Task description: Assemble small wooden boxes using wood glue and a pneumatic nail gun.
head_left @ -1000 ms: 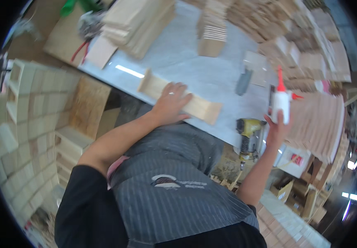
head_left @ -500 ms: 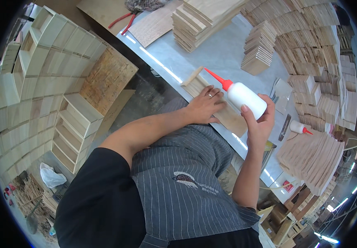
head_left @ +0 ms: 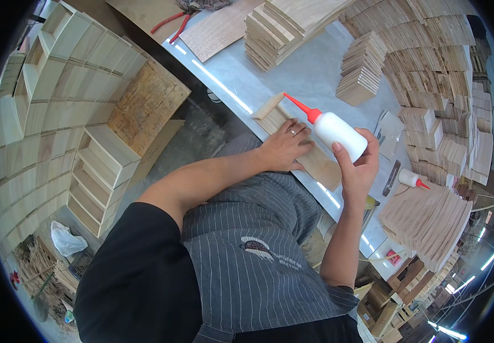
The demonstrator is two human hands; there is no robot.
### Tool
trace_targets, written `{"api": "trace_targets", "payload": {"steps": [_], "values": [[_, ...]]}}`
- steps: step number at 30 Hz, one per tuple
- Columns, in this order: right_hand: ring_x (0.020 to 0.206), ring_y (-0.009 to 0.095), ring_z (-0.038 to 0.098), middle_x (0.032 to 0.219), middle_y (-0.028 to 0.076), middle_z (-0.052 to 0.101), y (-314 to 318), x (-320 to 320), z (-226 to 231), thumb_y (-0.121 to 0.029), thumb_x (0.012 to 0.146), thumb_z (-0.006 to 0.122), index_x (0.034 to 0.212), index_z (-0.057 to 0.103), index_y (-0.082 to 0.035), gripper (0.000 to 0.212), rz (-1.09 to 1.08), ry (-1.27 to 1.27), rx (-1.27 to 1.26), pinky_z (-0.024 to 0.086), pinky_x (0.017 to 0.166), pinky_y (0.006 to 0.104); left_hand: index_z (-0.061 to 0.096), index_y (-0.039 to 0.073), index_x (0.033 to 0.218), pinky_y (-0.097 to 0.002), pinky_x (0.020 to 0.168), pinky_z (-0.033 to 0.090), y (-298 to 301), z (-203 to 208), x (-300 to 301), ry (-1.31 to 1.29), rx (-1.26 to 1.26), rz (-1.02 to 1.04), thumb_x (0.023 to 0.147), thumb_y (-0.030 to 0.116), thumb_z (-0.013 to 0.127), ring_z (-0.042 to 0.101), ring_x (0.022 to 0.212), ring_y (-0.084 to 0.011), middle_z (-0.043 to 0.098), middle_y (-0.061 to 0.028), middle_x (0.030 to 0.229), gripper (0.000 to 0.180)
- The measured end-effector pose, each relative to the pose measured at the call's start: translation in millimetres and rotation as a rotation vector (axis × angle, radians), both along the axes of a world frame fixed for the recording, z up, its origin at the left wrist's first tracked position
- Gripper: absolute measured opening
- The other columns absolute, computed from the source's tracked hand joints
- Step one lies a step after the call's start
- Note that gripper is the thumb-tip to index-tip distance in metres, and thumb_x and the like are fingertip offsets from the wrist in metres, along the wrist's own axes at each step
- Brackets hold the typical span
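My right hand [head_left: 356,166] is wrapped around the white glue bottle [head_left: 338,132], fingers closed on its body, and the red nozzle [head_left: 301,107] is tipped down and away from me toward the far end of the wooden piece [head_left: 298,140]. My left hand [head_left: 284,147] lies flat on that piece, fingers spread loosely and pressed down on the wood, a ring showing on one finger. The piece sits at the near edge of the pale grey worktable [head_left: 310,74], running slantwise along it, with a short upright end board at its far tip.

Looking over the table: a stack of long boards [head_left: 284,26] at the far side, a smaller stack of square wood blocks [head_left: 364,68] just beyond the bottle, and a thin veneer sheet [head_left: 218,28] with red-handled pliers [head_left: 172,24] next to it. To my right, a second glue bottle [head_left: 411,178] lies on its side near a fanned pile of thin wooden panels [head_left: 430,220]. More stacked wood fills the far right.

Off the table on my left, rows of finished wooden boxes [head_left: 46,114] are piled high, and a chipboard sheet [head_left: 144,106] leans among them. The floor below is bare concrete.
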State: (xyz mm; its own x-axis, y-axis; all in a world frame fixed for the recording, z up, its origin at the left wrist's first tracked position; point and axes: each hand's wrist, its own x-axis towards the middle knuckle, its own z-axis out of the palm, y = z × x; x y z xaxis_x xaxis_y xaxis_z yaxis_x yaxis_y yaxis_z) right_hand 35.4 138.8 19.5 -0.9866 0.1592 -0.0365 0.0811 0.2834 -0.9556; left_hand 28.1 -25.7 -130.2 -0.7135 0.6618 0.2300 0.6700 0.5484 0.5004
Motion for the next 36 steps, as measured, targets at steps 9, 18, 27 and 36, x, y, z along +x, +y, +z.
{"api": "trace_targets", "payload": {"steps": [9,18,27,36], "values": [[0.098,0.013,0.061,0.111,0.005,0.061,-1.0,5.5,1.5,-0.01,0.081,0.087,0.125,0.055,-0.005,0.054,0.017,-0.005,0.012,0.052,0.084,0.0286,0.064,0.013,0.129,-0.0546,0.121,0.019,1.8,-5.2,0.4,-0.054,-0.019,-0.017,0.077,0.054,0.076,0.039,0.138,-0.0367,0.049,-0.0177,0.138,0.067],[0.096,0.013,0.061,0.107,0.004,0.061,-9.7,13.8,6.8,-0.011,0.078,0.089,0.123,0.057,-0.005,0.055,0.059,-0.045,-0.005,0.052,0.083,0.028,0.061,0.009,0.129,-0.0579,0.117,0.027,2.2,-16.4,2.7,-0.131,0.114,0.038,0.075,0.051,0.079,0.042,0.137,-0.0408,0.057,-0.0196,0.136,0.071],[0.097,0.013,0.062,0.109,0.004,0.062,-7.0,22.5,7.5,-0.008,0.078,0.088,0.123,0.057,-0.006,0.055,0.115,-0.079,-0.024,0.052,0.084,0.0287,0.061,0.011,0.129,-0.0562,0.118,0.027,6.4,-12.2,-1.3,-0.112,0.206,0.019,0.073,0.049,0.081,0.044,0.135,-0.0355,0.058,-0.0148,0.132,0.07],[0.101,0.021,0.062,0.112,0.008,0.06,75.7,69.4,20.4,-0.021,0.079,0.084,0.128,0.054,-0.005,0.061,-0.255,0.022,-0.395,0.057,0.076,0.0367,0.062,0.013,0.133,-0.0568,0.119,0.024,-3.3,-3.1,-7.2,-0.016,0.002,-0.023,0.073,0.05,0.081,0.042,0.138,-0.0365,0.049,-0.0189,0.141,0.073]]}}
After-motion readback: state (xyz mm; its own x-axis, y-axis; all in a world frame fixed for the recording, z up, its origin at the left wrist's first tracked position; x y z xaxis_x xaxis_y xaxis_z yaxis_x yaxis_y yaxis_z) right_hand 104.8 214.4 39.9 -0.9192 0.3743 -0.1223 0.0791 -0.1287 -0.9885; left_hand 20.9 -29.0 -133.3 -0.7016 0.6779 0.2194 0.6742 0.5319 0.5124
